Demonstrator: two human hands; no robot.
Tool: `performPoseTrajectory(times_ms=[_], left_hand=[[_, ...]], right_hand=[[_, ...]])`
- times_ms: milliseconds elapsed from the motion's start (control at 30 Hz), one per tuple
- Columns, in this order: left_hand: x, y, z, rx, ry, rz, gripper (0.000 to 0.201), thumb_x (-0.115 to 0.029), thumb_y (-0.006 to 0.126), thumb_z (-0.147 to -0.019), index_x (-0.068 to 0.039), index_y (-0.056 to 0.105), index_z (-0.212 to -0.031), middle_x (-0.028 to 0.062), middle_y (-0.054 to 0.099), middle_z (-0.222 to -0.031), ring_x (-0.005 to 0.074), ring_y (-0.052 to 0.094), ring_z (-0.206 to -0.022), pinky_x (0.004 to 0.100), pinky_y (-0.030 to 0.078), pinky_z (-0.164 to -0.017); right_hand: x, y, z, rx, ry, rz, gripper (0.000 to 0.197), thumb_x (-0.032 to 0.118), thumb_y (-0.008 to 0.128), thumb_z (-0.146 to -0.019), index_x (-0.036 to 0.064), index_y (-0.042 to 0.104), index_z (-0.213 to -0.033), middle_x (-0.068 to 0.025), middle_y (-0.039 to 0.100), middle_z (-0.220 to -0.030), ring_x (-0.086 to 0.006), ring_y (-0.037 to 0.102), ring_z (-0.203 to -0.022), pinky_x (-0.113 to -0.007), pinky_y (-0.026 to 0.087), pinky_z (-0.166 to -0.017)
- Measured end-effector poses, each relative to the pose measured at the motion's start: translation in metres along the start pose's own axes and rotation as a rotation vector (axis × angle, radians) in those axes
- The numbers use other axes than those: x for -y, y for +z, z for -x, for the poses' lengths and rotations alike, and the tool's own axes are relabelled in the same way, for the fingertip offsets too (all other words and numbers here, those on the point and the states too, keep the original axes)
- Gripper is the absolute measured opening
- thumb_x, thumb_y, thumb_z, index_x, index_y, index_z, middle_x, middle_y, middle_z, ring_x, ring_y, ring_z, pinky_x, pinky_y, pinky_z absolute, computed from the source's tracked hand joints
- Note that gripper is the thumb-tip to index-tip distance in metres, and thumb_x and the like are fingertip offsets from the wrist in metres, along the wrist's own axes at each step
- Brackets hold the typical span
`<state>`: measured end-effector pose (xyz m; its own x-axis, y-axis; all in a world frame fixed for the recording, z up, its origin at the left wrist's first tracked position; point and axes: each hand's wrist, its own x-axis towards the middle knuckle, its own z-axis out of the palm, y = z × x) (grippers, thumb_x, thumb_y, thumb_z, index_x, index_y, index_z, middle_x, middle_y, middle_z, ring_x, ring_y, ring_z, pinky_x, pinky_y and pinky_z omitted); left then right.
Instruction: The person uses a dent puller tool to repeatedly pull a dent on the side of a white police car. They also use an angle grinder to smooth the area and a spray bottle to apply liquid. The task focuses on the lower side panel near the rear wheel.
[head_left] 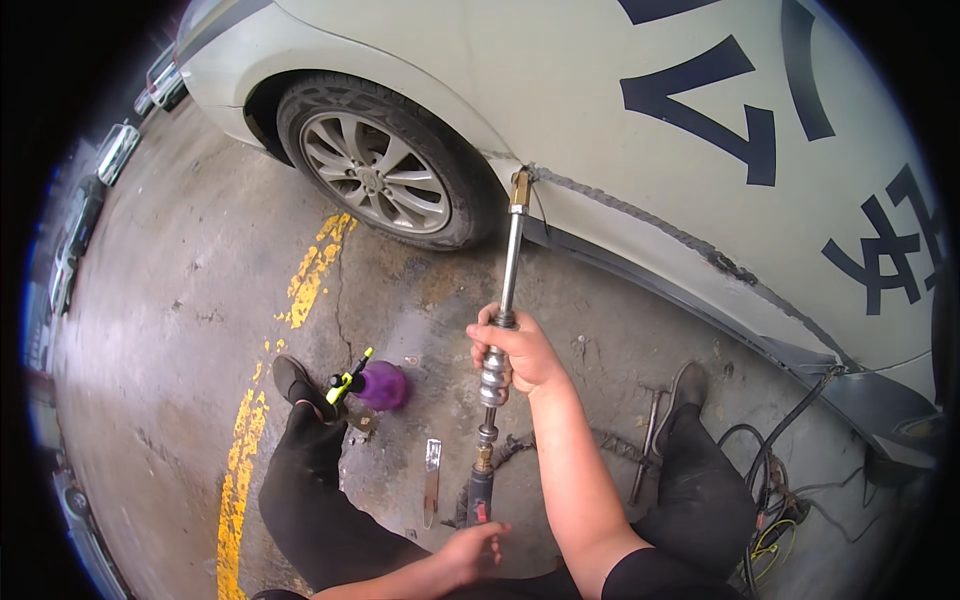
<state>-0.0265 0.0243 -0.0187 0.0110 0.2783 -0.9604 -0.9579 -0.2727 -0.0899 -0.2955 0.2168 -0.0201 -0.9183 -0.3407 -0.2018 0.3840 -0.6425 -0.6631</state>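
Observation:
A slide-hammer dent puller (pixel 512 265) runs from low in front of me up to the car, its brass-coloured end at the scraped lower panel (pixel 650 215) just behind the wheel. My right hand (pixel 515 350) is closed around the shaft at the ribbed metal sliding weight. Lower down, the curled fingers of my left hand (pixel 468 555) are closed at the base of the dark handle, below a red switch; part of that grip is hidden. A rough grey seam with a dark patch stretches along the panel.
A purple spray bottle (pixel 382 386) stands by my left foot. On the concrete lie a flat metal strip (pixel 432 480) and a T-shaped bar (pixel 647 445) near my right foot. Cables (pixel 775 480) hang and coil at right, one clamped to the panel. The car wheel (pixel 375 170) is ahead left.

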Motion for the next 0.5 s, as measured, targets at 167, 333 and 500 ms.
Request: performPoseTrajectory(times_ms=[167, 333, 500], left_hand=[[0.005, 0.001, 0.003, 0.071, -0.049, -0.129, 0.028, -0.018, 0.083, -0.093, -0.013, 0.060, -0.078, -0.0008, 0.057, -0.067, 0.0143, 0.055, -0.056, 0.0316, 0.049, -0.056], [0.005, 0.003, 0.006, 0.080, -0.017, -0.069, 0.026, -0.016, 0.083, -0.093, -0.012, 0.062, -0.079, 0.0007, 0.059, -0.067, 0.0174, 0.059, -0.059, 0.0319, 0.050, -0.058], [0.001, 0.001, 0.002, 0.012, -0.001, -0.075, 0.021, -0.015, 0.083, -0.092, -0.010, 0.064, -0.083, 0.0016, 0.058, -0.071, 0.0178, 0.058, -0.063, 0.0323, 0.049, -0.062]], right_hand=[[-0.020, -0.006, 0.004, 0.862, 0.159, -0.592, 0.027, 0.012, 0.084, -0.086, 0.0075, 0.060, -0.096, -0.0050, 0.065, -0.075, -0.0165, 0.066, -0.061, -0.036, 0.055, -0.061], [-0.017, -0.012, 0.014, 0.486, 0.106, -0.073, 0.025, 0.017, 0.084, -0.087, 0.0080, 0.061, -0.089, -0.0034, 0.066, -0.078, -0.0158, 0.064, -0.063, -0.035, 0.055, -0.065], [0.025, 0.036, 0.000, -0.290, -0.065, 0.153, 0.028, 0.026, 0.084, -0.090, 0.0124, 0.061, -0.084, 0.0012, 0.061, -0.074, -0.0117, 0.058, -0.064, -0.029, 0.049, -0.061]])
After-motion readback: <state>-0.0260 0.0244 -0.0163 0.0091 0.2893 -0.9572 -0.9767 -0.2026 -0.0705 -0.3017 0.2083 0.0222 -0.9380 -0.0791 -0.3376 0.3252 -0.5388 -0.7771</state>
